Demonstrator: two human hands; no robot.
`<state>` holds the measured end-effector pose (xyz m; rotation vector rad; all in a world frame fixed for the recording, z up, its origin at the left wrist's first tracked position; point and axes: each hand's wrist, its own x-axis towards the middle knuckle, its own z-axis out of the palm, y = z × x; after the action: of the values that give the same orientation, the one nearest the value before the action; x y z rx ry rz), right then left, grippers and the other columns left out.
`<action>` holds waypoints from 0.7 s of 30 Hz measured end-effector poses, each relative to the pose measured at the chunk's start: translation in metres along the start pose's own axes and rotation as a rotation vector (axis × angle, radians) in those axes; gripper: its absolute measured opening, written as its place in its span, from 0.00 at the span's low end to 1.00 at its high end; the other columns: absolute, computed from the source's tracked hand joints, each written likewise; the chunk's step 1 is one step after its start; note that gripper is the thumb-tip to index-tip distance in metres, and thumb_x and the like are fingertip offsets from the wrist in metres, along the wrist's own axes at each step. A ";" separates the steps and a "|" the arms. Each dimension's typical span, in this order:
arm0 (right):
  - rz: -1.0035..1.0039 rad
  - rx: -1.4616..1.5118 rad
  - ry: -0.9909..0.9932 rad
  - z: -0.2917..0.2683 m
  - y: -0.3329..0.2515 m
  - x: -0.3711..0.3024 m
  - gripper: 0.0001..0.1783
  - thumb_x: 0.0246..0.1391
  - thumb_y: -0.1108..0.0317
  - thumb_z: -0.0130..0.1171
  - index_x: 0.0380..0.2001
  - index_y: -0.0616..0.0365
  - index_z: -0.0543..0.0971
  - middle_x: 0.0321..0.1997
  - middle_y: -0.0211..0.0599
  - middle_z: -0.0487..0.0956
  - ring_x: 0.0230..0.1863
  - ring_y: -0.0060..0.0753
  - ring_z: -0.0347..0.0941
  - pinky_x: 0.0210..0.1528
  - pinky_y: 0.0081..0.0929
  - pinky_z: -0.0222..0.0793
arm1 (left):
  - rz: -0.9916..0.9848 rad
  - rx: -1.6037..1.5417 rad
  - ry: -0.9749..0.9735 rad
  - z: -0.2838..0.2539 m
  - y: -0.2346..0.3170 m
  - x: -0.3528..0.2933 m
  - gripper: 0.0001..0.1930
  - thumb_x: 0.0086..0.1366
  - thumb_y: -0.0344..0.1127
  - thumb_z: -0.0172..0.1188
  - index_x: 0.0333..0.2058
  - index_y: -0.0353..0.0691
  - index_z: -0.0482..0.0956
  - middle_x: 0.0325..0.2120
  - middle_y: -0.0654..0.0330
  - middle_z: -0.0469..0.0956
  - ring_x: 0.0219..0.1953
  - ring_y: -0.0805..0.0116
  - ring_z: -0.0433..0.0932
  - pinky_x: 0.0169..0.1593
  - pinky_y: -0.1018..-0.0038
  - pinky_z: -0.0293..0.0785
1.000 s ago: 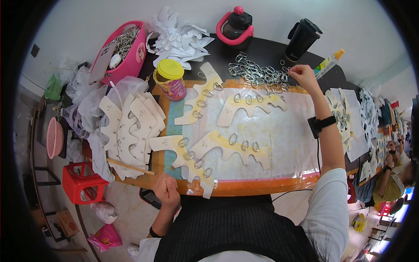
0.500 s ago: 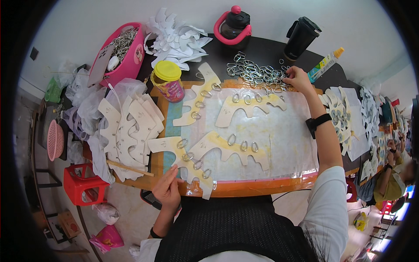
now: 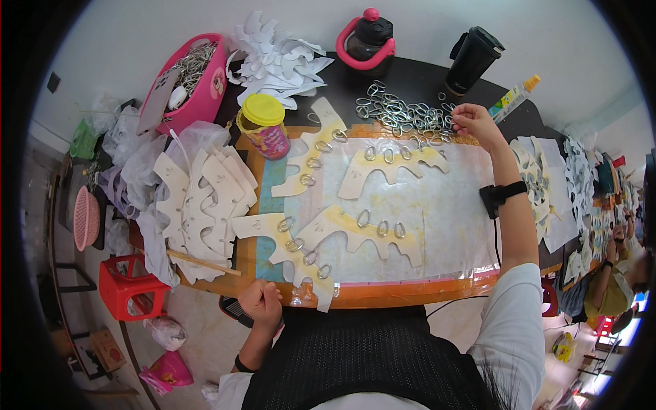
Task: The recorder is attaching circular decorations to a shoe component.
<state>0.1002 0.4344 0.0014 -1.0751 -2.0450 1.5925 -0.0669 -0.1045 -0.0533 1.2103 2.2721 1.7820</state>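
My right hand [image 3: 476,124] reaches to the far right of the table, fingers pinched at the edge of a pile of metal rings [image 3: 408,116]; whatever the fingertips hold is too small to make out. Curled into a fist at the table's near edge is my left hand [image 3: 261,303], with nothing showing in it. Several cream scalloped pieces, smeared with yellow, lie spread on the covered work mat [image 3: 458,205]. One cut piece [image 3: 290,256] is nearest my left hand, another [image 3: 393,167] lies below the rings. Metal rings sit along their yellow edges.
A stack of cream pieces [image 3: 205,198] and a wooden stick [image 3: 205,263] lie left. Behind stand a yellow-lidded jar [image 3: 265,130], a pink basket of metal parts [image 3: 217,85], a dark jug [image 3: 369,44], a black tumbler [image 3: 473,61] and a glue tube [image 3: 512,99]. Another person [image 3: 615,273] works far right.
My right hand has shifted slightly right, toward the edge of the ring pile. My left hand has drawn back a little from the cut piece, and its fingers have curled into a fist.
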 end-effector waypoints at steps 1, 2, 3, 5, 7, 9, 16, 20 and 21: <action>-0.006 -0.021 -0.025 0.004 -0.004 -0.003 0.05 0.56 0.72 0.55 0.36 0.60 0.77 0.30 0.28 0.77 0.28 0.17 0.73 0.30 0.13 0.71 | -0.041 -0.031 0.009 0.000 0.000 -0.001 0.13 0.68 0.31 0.51 0.22 0.33 0.68 0.13 0.62 0.70 0.14 0.80 0.69 0.19 0.82 0.65; -0.012 -0.042 -0.052 0.009 -0.009 -0.006 0.06 0.57 0.72 0.55 0.36 0.61 0.77 0.30 0.28 0.77 0.29 0.17 0.73 0.31 0.13 0.71 | -0.083 -0.060 0.019 0.001 0.000 -0.002 0.13 0.67 0.30 0.51 0.23 0.33 0.69 0.15 0.61 0.71 0.15 0.80 0.69 0.19 0.82 0.65; -0.013 -0.069 -0.076 0.013 -0.015 -0.009 0.06 0.57 0.72 0.55 0.37 0.61 0.78 0.30 0.28 0.77 0.29 0.17 0.73 0.31 0.14 0.72 | -0.124 -0.089 0.029 0.002 0.001 -0.002 0.12 0.67 0.29 0.52 0.23 0.33 0.69 0.16 0.60 0.72 0.16 0.80 0.70 0.20 0.82 0.66; -0.016 -0.122 -0.121 0.021 -0.027 -0.015 0.08 0.57 0.72 0.55 0.38 0.62 0.78 0.29 0.29 0.78 0.29 0.18 0.74 0.32 0.15 0.72 | -0.151 -0.143 0.069 0.007 0.008 0.002 0.10 0.65 0.27 0.53 0.23 0.32 0.72 0.20 0.58 0.76 0.17 0.77 0.71 0.22 0.82 0.67; -0.096 -0.279 -0.313 0.027 -0.035 -0.018 0.09 0.57 0.72 0.55 0.41 0.62 0.77 0.29 0.27 0.78 0.28 0.15 0.72 0.30 0.15 0.69 | -0.120 -0.124 0.072 0.010 0.012 0.006 0.08 0.64 0.25 0.53 0.25 0.31 0.75 0.23 0.56 0.78 0.18 0.75 0.73 0.23 0.81 0.68; -0.189 -0.431 -0.427 0.041 -0.046 -0.023 0.07 0.55 0.73 0.57 0.38 0.62 0.78 0.28 0.27 0.78 0.28 0.14 0.71 0.29 0.16 0.67 | -0.033 -0.028 0.041 0.010 0.013 0.008 0.06 0.64 0.24 0.53 0.30 0.29 0.77 0.27 0.55 0.79 0.19 0.74 0.74 0.24 0.81 0.70; -0.270 -0.690 -0.468 0.074 -0.061 -0.030 0.03 0.49 0.75 0.61 0.28 0.62 0.79 0.27 0.32 0.79 0.29 0.22 0.74 0.33 0.22 0.71 | -0.149 -0.089 0.088 0.013 0.017 0.010 0.08 0.62 0.22 0.52 0.23 0.30 0.73 0.19 0.57 0.74 0.17 0.72 0.71 0.22 0.78 0.65; -0.306 -0.758 -0.441 0.076 -0.054 -0.024 0.04 0.45 0.76 0.61 0.28 0.62 0.79 0.28 0.37 0.79 0.29 0.29 0.75 0.34 0.25 0.71 | -0.049 0.010 0.065 0.004 0.002 0.001 0.15 0.60 0.23 0.53 0.16 0.35 0.64 0.13 0.60 0.65 0.12 0.70 0.61 0.18 0.73 0.54; -0.306 -0.775 -0.427 0.077 -0.053 -0.023 0.05 0.45 0.76 0.61 0.29 0.62 0.79 0.28 0.38 0.79 0.30 0.31 0.76 0.34 0.27 0.71 | -0.028 0.051 0.055 0.004 0.002 0.000 0.16 0.60 0.23 0.54 0.15 0.36 0.61 0.11 0.60 0.63 0.11 0.70 0.58 0.18 0.72 0.52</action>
<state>0.0457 0.3606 0.0302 -0.5813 -3.0672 0.9267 -0.0646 -0.1013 -0.0528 1.1446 2.3667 1.7803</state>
